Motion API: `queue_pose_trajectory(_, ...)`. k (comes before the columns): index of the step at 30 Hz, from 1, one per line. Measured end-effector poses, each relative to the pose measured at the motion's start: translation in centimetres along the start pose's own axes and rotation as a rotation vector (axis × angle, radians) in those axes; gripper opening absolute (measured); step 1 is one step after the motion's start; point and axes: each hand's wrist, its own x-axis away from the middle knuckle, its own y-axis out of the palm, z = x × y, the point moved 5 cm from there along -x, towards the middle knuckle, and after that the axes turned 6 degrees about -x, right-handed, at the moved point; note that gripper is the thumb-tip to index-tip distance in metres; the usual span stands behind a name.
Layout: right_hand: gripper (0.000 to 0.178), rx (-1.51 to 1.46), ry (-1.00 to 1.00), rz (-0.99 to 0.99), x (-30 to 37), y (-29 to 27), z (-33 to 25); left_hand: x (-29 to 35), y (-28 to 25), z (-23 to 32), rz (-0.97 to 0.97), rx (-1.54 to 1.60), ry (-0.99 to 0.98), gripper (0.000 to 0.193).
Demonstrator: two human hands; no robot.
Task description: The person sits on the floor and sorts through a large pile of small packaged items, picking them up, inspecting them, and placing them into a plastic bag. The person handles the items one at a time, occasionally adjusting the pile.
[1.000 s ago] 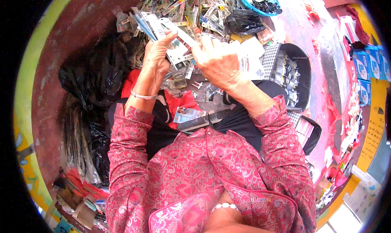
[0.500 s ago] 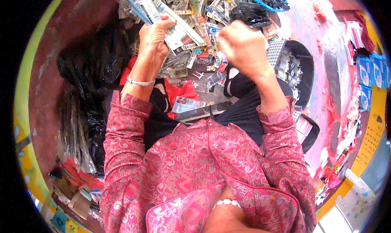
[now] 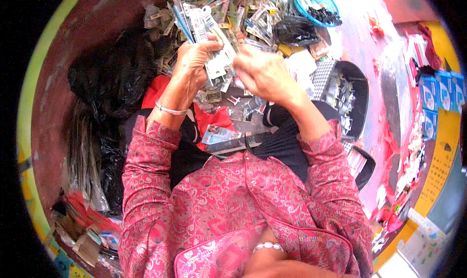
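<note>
My left hand (image 3: 193, 63) is closed around a fanned bundle of long, flat white and blue packets (image 3: 198, 26), some with barcodes. Its thumb presses across their front. Just to the right is my right hand (image 3: 265, 74), fingers curled in beside the lower ends of the packets. Motion blurs those fingertips, so what they pinch cannot be made out. Beyond both hands spreads a heap of similar slim packets (image 3: 258, 27). Below them, between my legs, lie a red cloth or bag (image 3: 214, 118) and a small card with a picture (image 3: 219, 134).
A blue basket (image 3: 297, 0) with black pieces stands at the far right, a black plastic bag (image 3: 296, 31) before it. On the right are an open black case (image 3: 361, 98) holding small metallic items and a smaller case (image 3: 368, 170). Black bags (image 3: 112, 73) bunch up at left.
My right hand has come left and down, close to the packets. My left hand, still gripping the bundle, has shifted slightly right and down.
</note>
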Motion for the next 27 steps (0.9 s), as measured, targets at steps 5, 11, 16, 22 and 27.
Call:
queue_pose_trajectory(5,0.012,-0.242,0.056,-0.042,1.4,-1.3,2.1,0.6,-0.8,1.8,0.093,-0.159,0.128,0.016)
queue_pose_trajectory(11,0.027,-1.028,0.715,0.298,0.2,-2.3,6.3,1.4,1.2,1.6,-0.09,-0.41,0.141,0.017)
queue_pose_trajectory(16,0.022,-1.081,0.652,0.12,-1.1,0.8,6.5,2.6,2.9,1.4,-0.273,-0.385,0.15,0.019)
queue_pose_trajectory(22,0.012,-1.496,0.626,0.27,-0.9,0.6,6.3,2.0,2.6,0.2,-0.366,-0.061,-0.079,0.023)
queue_pose_trajectory(27,0.011,-1.454,0.613,0.282,-1.1,1.1,5.3,2.2,2.6,-0.4,-0.345,-0.15,0.041,0.027)
